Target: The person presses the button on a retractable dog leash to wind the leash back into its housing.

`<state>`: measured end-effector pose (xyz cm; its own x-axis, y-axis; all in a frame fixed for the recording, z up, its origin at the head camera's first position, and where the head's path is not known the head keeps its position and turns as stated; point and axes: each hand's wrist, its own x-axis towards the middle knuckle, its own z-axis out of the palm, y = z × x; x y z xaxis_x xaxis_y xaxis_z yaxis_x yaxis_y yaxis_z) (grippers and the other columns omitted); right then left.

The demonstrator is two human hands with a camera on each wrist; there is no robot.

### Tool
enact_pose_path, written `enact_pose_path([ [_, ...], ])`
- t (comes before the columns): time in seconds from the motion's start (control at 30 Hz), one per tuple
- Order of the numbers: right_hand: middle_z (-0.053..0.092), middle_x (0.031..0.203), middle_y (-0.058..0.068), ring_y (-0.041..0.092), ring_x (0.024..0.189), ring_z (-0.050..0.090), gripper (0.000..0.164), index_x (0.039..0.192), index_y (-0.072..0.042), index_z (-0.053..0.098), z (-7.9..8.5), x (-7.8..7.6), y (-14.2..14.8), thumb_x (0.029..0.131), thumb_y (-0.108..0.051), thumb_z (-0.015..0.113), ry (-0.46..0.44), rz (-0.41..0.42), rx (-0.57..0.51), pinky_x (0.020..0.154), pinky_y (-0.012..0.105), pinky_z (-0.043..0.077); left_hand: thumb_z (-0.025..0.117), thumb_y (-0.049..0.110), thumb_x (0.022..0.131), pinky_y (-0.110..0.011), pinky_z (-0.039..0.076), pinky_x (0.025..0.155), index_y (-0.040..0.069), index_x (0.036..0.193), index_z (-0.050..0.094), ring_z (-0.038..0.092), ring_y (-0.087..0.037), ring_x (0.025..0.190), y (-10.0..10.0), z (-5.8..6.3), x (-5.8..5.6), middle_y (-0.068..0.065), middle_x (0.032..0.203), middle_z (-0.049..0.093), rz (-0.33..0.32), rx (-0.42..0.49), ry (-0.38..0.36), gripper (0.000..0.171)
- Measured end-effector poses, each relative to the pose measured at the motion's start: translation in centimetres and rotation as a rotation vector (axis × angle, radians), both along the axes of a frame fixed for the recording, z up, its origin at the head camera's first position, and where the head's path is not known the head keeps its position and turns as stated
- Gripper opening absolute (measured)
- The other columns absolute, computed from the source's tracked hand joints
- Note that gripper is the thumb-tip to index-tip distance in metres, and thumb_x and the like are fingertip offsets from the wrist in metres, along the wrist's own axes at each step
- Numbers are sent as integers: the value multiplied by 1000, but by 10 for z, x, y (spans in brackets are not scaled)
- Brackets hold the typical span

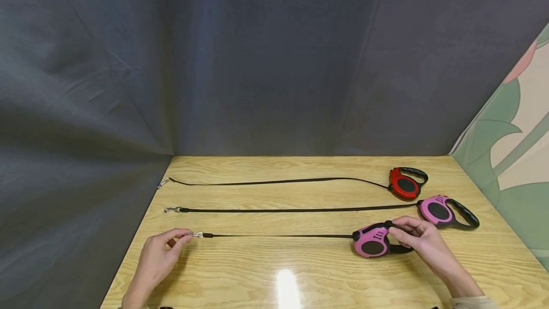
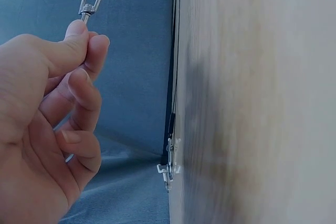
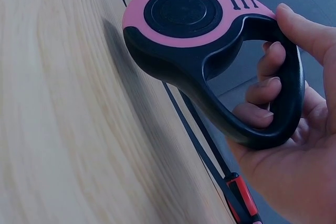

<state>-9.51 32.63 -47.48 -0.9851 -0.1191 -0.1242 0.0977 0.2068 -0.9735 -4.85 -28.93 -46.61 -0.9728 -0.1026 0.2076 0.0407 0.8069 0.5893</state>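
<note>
Lower right of frame, pink, black-handled leash case [image 1: 371,242] is gripped by right hand [image 1: 420,240]. Lower left, its silver clip [image 1: 198,234] is pinched by left hand [image 1: 159,255]; black strap [image 1: 274,236] is stretched straight.

Pinched a metal clip [image 2: 87,9] in the left hand [image 2: 52,93], apart from the wooden tabletop [image 2: 273,98]; saw other clips [image 2: 169,169] along the tabletop's edge, grey-blue cloth [image 2: 137,56] beyond the tabletop.

Head view overlooks both hands [image 1: 157,255] [image 1: 423,243] — wrist views sit closer.

Pink and black leash reel [image 3: 182,22]
</note>
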Motion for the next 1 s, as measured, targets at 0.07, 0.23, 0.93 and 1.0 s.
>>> enact_pose_path([
  [0.07, 74, 92, -14, 4, 79, 62, 17, 107, -15, 75, 0, 0, -1, 104, -2, 65, -5, 1, 14, 70, 22, 53, 81, 23, 96, -24, 40, 52, 24, 101, 85, 57, 4, 65, 1, 0, 0, 5, 89, 79, -6, -1, 9, 6],
  [0.23, 74, 96, -17, 3, 85, 65, 9, 110, -8, 74, 5, 3, -6, 104, -8, 68, -5, 4, 93, 75, 23, 55, 81, 22, 96, -24, 40, 52, 24, 99, 84, 56, 5, 65, 3, -1, -1, 8, 87, 78, -20, -1, 26, 5],
  [0.93, 75, 97, -19, 3, 88, 69, 11, 112, -6, 72, 7, 4, -10, 103, -11, 70, 3, 5, 120, 78, 24, 58, 81, 24, 96, -24, 39, 52, 26, 99, 84, 56, 4, 66, 8, 0, 1, 9, 88, 78, -15, -6, -15, 5],
  [1.0, 75, 97, -19, 3, 88, 69, 12, 113, -4, 72, 8, 4, -11, 103, -11, 70, 5, 10, 123, 79, 24, 58, 81, 24, 96, -24, 39, 52, 26, 99, 84, 55, 4, 65, 9, 0, 0, 9, 88, 78, -17, -4, -7, 5],
])
